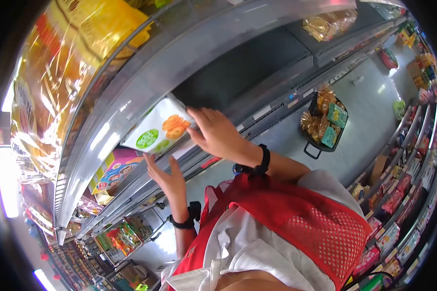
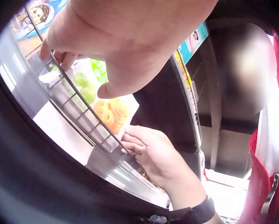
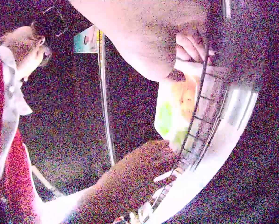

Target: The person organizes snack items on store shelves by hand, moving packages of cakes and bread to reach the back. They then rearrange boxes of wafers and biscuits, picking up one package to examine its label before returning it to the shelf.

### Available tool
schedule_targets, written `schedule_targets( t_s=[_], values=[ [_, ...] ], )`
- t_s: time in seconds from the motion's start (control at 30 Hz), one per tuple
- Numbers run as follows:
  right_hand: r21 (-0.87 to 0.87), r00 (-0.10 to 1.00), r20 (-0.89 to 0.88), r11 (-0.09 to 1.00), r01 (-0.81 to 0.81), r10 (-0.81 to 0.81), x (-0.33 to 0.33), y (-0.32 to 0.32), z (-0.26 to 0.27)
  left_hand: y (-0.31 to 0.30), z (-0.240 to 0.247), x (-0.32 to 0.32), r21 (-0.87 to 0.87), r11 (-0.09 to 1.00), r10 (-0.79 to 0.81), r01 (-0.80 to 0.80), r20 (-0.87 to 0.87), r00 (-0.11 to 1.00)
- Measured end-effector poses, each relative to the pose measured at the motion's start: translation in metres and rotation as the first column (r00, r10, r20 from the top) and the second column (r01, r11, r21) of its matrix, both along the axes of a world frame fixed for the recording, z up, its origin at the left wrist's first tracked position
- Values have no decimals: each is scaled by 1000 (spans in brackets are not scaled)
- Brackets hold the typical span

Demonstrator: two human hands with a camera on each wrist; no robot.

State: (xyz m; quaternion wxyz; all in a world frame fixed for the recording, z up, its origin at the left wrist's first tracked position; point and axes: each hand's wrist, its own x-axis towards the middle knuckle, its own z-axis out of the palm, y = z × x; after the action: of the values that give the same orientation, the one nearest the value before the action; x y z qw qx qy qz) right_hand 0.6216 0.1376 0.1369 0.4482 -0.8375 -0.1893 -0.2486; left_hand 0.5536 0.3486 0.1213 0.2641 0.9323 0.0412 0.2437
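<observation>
Shelf edges [image 1: 145, 82] crowd your left; aisle floor [image 1: 369, 111] lies open on the right. Your right hand [image 1: 218, 133] pinches the snack bag [image 1: 158, 130] by its corner at the shelf front, and your left hand [image 1: 167, 175] touches its lower edge with straight fingers. Only the 2 wrist views show the wire rail [image 2: 83, 99].

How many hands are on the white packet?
2. The right hand pinches the packet at its orange-printed corner; the left hand touches its lower edge. No other hand shows.

Shop aisle, stocked snack shelves [image 1: 403, 194], shopping basket [image 1: 323, 127]
</observation>
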Motion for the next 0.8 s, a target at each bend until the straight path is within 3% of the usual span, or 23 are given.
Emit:
schedule_targets(
  t_s=[0.17,0.27,0.43,0.63,0.73,0.8],
  values=[
    [10,993,-71,995,99,-98,-5,-3,-2,-5,13,8,-227,960,-176,166,-26,984],
    [24,989,-97,993,112,-110,0,-2,0,5,28,12,94,991,-94,94,-3,996],
    [37,972,-211,992,117,-106,12,-3,6,39,17,52,-177,958,-200,227,159,967],
    [43,959,-273,996,83,-68,15,-2,11,37,17,76,-105,982,-154,155,15,988],
    [27,977,-197,995,94,-87,18,-5,1,36,24,74,-90,985,-151,148,-34,988],
    [54,976,-219,998,17,-5,26,-11,0,39,24,74,-80,985,-158,153,-60,986]
  ],
)
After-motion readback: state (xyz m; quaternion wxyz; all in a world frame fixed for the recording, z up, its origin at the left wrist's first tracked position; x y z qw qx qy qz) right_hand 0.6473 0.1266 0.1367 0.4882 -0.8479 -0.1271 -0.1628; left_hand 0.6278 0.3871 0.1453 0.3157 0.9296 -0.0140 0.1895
